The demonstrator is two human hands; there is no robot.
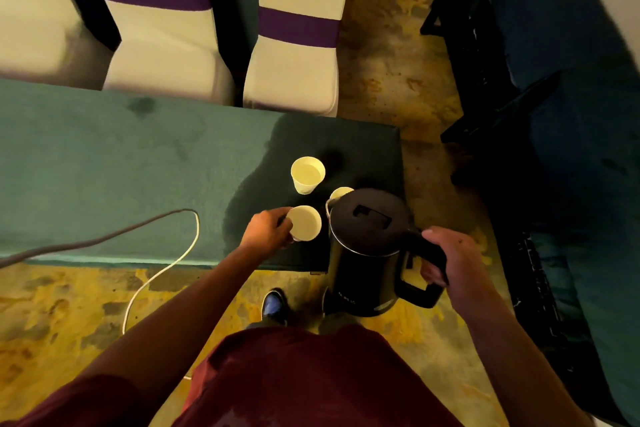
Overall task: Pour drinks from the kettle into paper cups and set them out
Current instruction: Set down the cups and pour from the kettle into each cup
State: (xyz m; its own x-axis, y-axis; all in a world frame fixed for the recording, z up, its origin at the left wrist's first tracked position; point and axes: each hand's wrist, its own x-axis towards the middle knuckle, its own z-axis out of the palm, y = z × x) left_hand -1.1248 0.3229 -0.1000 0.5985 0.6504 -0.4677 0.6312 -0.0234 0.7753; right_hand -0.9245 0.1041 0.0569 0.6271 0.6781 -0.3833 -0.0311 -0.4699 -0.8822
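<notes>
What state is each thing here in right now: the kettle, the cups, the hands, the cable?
Kettle: lid closed, held up by its handle, roughly upright, not pouring.
Far paper cup: upright on the table, liquid inside.
Near paper cup: upright, held at its side.
Third paper cup: mostly hidden behind the kettle; contents unclear.
Left hand: grips the near paper cup.
Right hand: grips the kettle handle.
White cable: hangs loose off the table edge.
</notes>
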